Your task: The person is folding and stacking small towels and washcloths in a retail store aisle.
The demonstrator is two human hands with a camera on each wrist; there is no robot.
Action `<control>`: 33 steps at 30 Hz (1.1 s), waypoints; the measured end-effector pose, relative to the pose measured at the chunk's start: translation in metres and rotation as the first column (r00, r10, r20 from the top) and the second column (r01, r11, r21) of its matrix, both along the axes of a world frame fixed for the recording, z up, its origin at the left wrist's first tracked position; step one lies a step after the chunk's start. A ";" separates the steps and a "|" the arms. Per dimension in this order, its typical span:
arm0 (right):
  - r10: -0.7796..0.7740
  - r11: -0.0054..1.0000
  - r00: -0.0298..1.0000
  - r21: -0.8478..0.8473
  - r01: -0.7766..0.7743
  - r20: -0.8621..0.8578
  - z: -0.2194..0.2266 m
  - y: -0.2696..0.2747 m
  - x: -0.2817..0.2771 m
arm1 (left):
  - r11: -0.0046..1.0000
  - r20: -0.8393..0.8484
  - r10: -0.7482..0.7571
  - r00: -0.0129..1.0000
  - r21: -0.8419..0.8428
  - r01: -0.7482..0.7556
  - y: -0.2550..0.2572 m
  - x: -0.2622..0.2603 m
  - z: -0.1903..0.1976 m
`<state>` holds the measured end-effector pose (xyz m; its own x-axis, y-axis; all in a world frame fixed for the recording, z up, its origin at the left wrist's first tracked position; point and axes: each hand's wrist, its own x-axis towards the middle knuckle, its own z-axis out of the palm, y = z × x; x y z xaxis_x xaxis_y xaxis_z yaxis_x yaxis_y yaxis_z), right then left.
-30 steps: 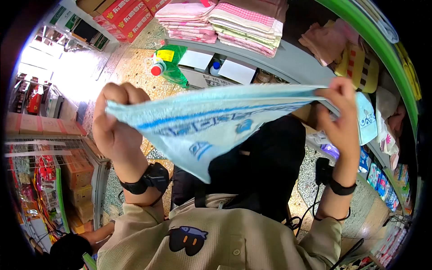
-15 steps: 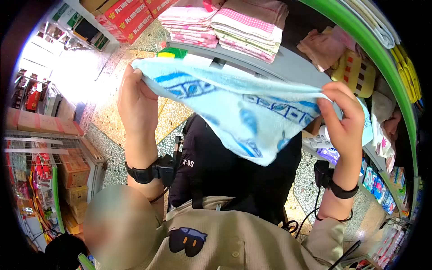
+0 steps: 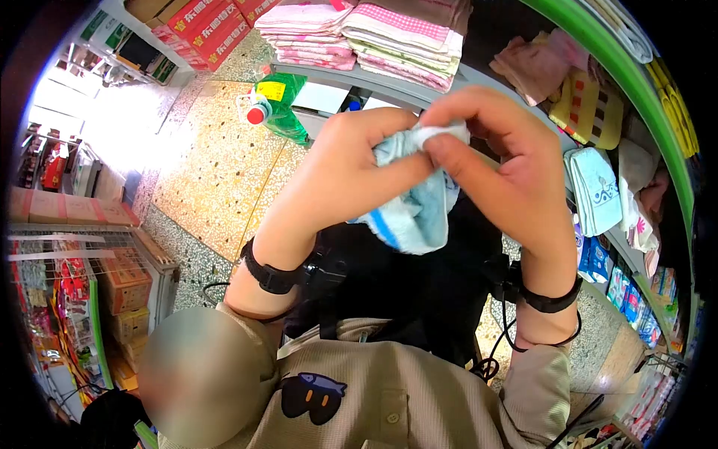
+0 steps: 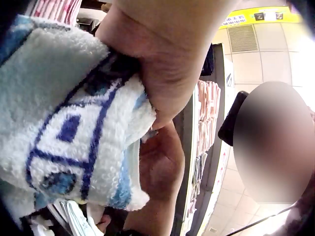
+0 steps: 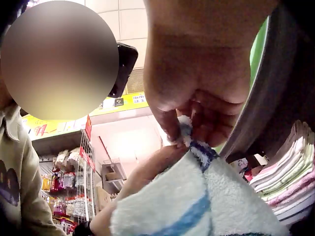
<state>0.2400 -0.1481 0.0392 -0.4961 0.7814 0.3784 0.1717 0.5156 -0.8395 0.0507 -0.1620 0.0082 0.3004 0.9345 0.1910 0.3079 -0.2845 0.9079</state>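
Observation:
A light blue terry towel (image 3: pixel 419 217) with darker blue stripes hangs bunched between both hands, over the person's lap. My left hand (image 3: pixel 355 176) grips the bunched cloth, its thumb lying across the front. From the other side, my right hand (image 3: pixel 508 168) pinches a gathered edge between thumb and fingers, close beside the left hand. In the left wrist view, the towel (image 4: pixel 74 137) shows navy patterned bands and covers the left fingers. Below the right fingers in the right wrist view, the towel (image 5: pixel 167 206) spreads out from the pinched bit.
Stacks of folded pink and white towels (image 3: pixel 407 45) lie on the shelf ahead. A green bottle (image 3: pixel 284 112) with a red cap stands at the shelf's left end. Another folded light blue towel (image 3: pixel 593 191) lies at right. Stacked cartons (image 3: pixel 127 280) are at left.
The towel, stretched out between hands held far apart, is now bunched up. The left hand has moved right and the right hand left, so they meet near the middle.

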 end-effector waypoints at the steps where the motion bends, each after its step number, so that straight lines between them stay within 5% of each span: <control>1: -0.022 0.995 0.993 -0.099 0.010 -0.120 -0.003 -0.001 0.000 | 0.999 0.041 0.008 0.999 -0.038 -0.006 0.000 0.000 -0.001; 3: -0.037 0.971 0.910 -0.232 -0.066 -0.413 -0.019 0.001 0.007 | 0.995 0.238 0.019 0.971 -0.103 0.005 0.001 -0.006 -0.002; 8: 0.183 0.983 0.975 0.004 -0.185 0.128 -0.065 -0.007 0.037 | 0.979 0.530 0.112 0.840 -0.205 -0.001 0.006 -0.022 -0.004; 12: 0.003 0.987 0.987 0.161 -0.029 0.160 -0.095 -0.019 0.018 | 0.979 0.605 0.124 0.787 -0.203 0.001 0.008 -0.019 -0.004; 18: 0.083 0.979 0.897 0.134 -0.155 0.434 -0.096 -0.017 0.020 | 0.981 0.554 0.163 0.816 -0.180 -0.073 0.011 -0.021 -0.001; 23: 0.074 0.977 0.949 0.166 -0.130 0.306 -0.103 -0.023 0.019 | 0.952 0.483 0.304 0.821 -0.190 -0.241 0.019 -0.040 -0.007; 27: -0.029 0.989 0.987 0.150 0.004 0.159 -0.095 -0.028 0.034 | 0.898 0.522 0.439 0.731 -0.244 -0.366 0.024 -0.058 -0.009; 33: -0.487 0.852 0.857 0.122 0.509 -0.171 -0.101 -0.037 0.061 | 0.877 0.567 0.479 0.670 -0.278 -0.392 0.032 -0.080 -0.018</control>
<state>0.3010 -0.1849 -0.0613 0.0050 0.8348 0.5506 0.3369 0.5170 -0.7869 -0.0293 -0.1305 -0.0098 -0.2856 0.9565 0.0587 -0.2547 -0.1348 0.9576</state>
